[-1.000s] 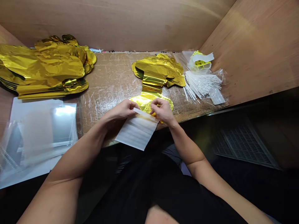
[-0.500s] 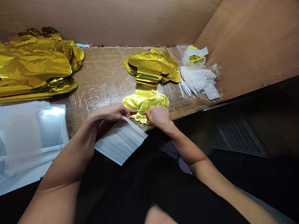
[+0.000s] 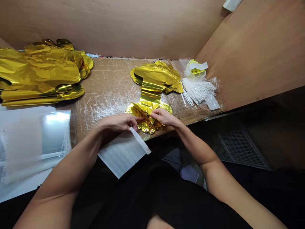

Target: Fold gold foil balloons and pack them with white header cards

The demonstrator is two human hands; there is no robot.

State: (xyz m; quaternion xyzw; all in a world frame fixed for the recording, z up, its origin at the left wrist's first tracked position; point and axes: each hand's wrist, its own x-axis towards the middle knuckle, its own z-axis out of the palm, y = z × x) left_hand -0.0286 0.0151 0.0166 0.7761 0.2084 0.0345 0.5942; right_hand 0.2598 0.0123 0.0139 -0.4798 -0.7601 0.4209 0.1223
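A gold foil balloon [image 3: 152,92] lies flattened on the table, and its near end is crumpled into folds. My left hand [image 3: 118,123] and my right hand [image 3: 164,116] pinch that crumpled end from either side, with their fingertips meeting on the foil. Just below my left hand lies a white translucent flat bag [image 3: 121,154], hanging partly over the table edge. Its white flap strip [image 3: 140,140] points up toward the foil. My left palm hides the bag's upper corner.
A heap of gold foil balloons [image 3: 40,73] lies at the left, above a stack of clear bags [image 3: 35,146]. Bundled white sticks [image 3: 197,90] and yellow-and-white pieces [image 3: 196,70] sit in plastic at the right. Wooden panels [image 3: 250,54] wall the scratched table.
My hands have gathered the balloon's near end into crumpled folds. The white bag has slid left, out from under my fingers, and now lies below my left hand.
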